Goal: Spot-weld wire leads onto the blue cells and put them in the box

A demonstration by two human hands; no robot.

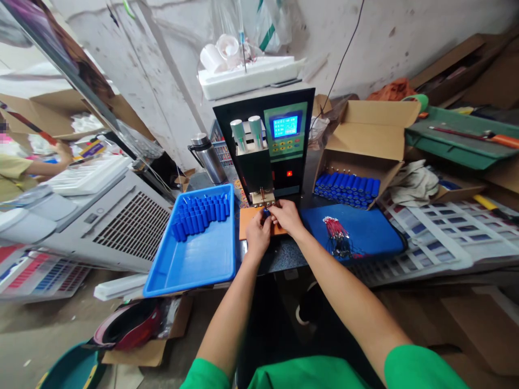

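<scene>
My left hand (258, 233) is closed around a blue cylindrical battery cell (266, 213), held at the tips of a spot welder (259, 129). Right beside it, the fingers of my right hand (287, 216) are pinched together against the cell's end; whatever small piece they hold is hidden. Both hands rest over an orange board (245, 222) at the welder's foot. On the left, a blue tray (206, 265) contains several rows of upright blue cells (198, 216). To the right, a bundle of red and black wire leads (337, 236) lies on a blue mat (377, 232).
Behind the mat stands an open cardboard box (367, 129) of stacked blue cells. A steel flask (208, 156) is left of the welder. A grey slatted appliance (125, 221) borders the left side, and white plastic crates (438, 237) the right. Another person's arm (51, 166) shows far left.
</scene>
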